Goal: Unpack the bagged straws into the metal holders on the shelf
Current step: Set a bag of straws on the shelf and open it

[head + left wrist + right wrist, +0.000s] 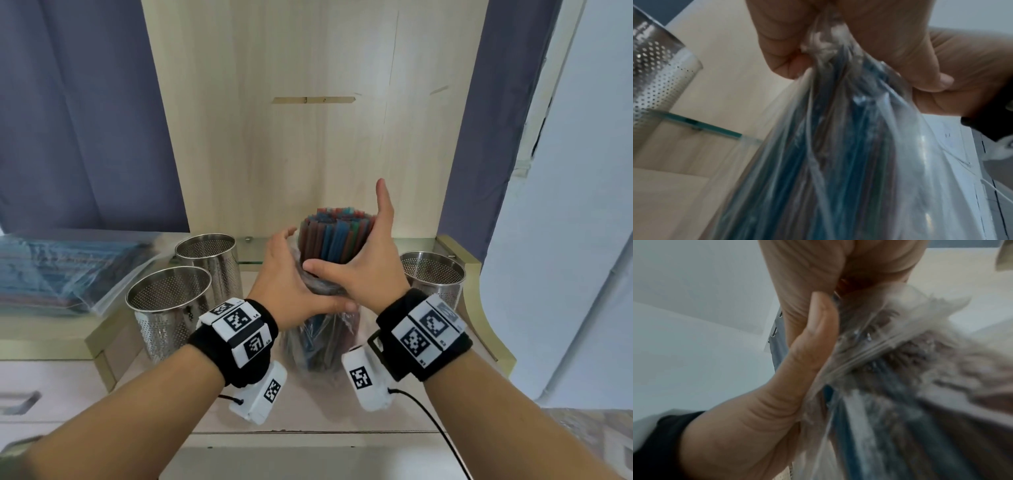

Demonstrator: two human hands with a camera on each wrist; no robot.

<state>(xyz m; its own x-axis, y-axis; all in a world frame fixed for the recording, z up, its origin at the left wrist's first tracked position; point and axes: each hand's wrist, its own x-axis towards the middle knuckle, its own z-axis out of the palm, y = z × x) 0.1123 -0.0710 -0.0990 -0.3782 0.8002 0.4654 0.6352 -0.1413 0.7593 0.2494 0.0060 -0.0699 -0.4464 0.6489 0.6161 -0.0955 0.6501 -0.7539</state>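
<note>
A bundle of coloured straws (330,236) stands upright in the middle of the wooden shelf (308,407), its top half sticking out of a clear plastic bag (318,346). My left hand (291,284) grips the bunched upper part of the bag (838,162) on the left side. My right hand (363,263) wraps the straws from the right, thumb across the front, index finger pointing up. The right thumb (813,337) presses beside the bag's zip strip (879,350). Three perforated metal holders stand empty: two on the left (168,308) (209,263), one on the right (433,281).
More bagged straws (68,267) lie stacked on the raised counter at the far left. A wooden back panel (308,120) rises behind the shelf, with blue curtains on both sides. A white wall (582,240) borders the right. A holder (657,73) shows close by in the left wrist view.
</note>
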